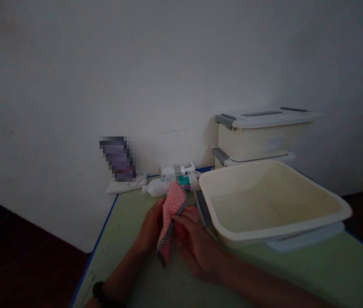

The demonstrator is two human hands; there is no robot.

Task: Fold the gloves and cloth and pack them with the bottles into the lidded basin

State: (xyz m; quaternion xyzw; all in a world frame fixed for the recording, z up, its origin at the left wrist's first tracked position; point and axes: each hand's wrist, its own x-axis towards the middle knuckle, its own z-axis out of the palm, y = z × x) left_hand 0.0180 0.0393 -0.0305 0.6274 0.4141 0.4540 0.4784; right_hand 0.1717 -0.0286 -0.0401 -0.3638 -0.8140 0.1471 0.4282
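A pink textured cloth (173, 201) with a black-and-white checked edge is held up between my two hands, above the green tabletop (126, 231). My left hand (151, 224) grips it from the left side, its fingers partly hidden behind the fabric. On the right, my right hand (197, 244) has its fingers closed on the cloth. One corner of the fabric hangs down between the wrists, and another pink part shows behind my right fingers. Just beyond the cloth, a white bottle (159, 187) with a teal label lies on its side.
A cream basin (274, 231) stands on the right, partly on a pale lid-like piece (310, 239). Two lidded storage boxes (255, 141) are stacked behind it. A clear pump bottle (178, 170) lies near the wall. A pixelated phone-like screen (119, 158) leans at back left on a white object (123, 186).
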